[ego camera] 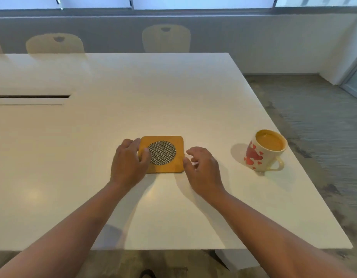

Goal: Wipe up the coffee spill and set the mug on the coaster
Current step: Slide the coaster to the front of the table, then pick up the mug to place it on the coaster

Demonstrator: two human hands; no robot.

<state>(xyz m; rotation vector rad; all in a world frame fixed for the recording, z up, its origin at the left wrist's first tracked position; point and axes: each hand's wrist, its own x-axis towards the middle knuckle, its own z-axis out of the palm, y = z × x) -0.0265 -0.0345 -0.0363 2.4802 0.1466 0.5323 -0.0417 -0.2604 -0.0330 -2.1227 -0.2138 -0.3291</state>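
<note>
Coaster (pixel 162 154) lies flat on the white table (pixel 93 137), the mug (pixel 265 150) well to its right. Left hand (pixel 129 161) pinches the coaster's left edge, thumb on top; right hand (pixel 202 169) hovers at its right edge, fingers loosely spread, holding nothing. Best to square the coaster gently and keep it flat. The mug stands upright, nearly full of milky coffee; no spill shows.
</note>
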